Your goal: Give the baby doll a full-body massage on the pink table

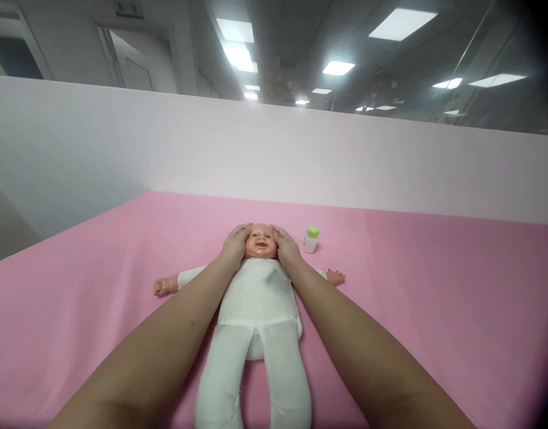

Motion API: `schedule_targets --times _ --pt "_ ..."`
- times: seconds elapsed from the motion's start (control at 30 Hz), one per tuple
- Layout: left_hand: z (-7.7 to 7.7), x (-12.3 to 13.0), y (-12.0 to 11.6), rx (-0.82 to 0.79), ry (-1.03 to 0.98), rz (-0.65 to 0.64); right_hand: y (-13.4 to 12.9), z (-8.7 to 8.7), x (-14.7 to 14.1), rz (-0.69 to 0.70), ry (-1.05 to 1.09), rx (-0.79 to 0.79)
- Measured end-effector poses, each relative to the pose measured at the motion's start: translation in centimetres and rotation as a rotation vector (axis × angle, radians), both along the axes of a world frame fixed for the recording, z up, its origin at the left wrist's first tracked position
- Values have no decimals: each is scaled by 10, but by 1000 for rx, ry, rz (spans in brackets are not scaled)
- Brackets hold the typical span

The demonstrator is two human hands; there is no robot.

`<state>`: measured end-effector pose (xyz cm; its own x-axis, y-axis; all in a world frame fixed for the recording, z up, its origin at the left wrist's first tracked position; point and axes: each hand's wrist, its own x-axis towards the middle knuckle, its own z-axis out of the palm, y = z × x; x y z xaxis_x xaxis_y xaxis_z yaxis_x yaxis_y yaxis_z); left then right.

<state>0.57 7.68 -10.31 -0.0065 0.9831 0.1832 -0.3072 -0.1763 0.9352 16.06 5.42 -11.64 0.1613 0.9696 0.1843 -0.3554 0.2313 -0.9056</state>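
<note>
A baby doll (260, 292) with a hard, shiny head and a white cloth body lies on its back, its head away from me and its arms spread to the sides. Against the left side of the doll's head (261, 243) rests my left hand (236, 245), open, with its fingers stretched along the temple. My right hand (287, 245) lies the same way on the other side, also open and flat. The palms face each other and hide the sides of the head. My forearms pass over the doll's arms and cover part of them.
A small white bottle with a green cap (311, 239) stands just right of my right hand. Under everything is a pink padded surface (417, 310). A white wall (274, 155) rises along its far edge, with glass and ceiling lights above.
</note>
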Motion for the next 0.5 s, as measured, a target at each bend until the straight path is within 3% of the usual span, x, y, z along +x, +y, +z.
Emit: schedule_targets --times 0.17,0.5 --pt "3 1 -8 28 38 42 5 -6 -3 -60 -87 58" --pt "6 -1 -19 47 126 139 -3 -3 -3 -139 -206 23"
